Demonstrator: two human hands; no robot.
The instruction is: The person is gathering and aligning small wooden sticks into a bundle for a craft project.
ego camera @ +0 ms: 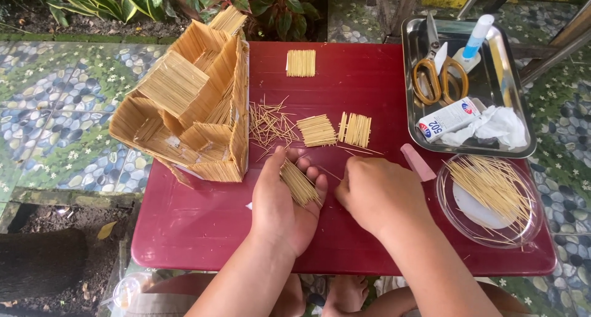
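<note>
Item, red counter (203, 221): low, rectangular, set on a pebble-patterned floor (55, 107) beside leafy plants (271, 6).

Left hand (283, 203): laid palm-down near the counter's middle; its grip is closed around a small glued panel of toothpicks (300, 182), which lies slanted under the fingers and against the counter.

Right hand (375, 194): rested just beside the left; fingers are curled inward toward the panel's right edge. Whether anything is pinched in this grip cannot be told, the fingertips being hidden.

Toothpick model building (184, 101): multi-roofed, stood at the counter's left rear, overhanging the edge.

Loose toothpicks (269, 125): scattered between the model and the hands.

Finished panels: one (316, 130) and a pair (356, 130) laid just beyond the hands; another (301, 63) near the far edge.

Pink flat tool (418, 163): laid just right of the right hand.

Clear round dish (489, 200): at right front, filled with toothpicks.

Metal tray (514, 89): at right rear, holding yellow-handled scissors (438, 77), a glue bottle with blue cap (475, 41), a small white box (449, 118) and crumpled tissue (495, 126).
</note>
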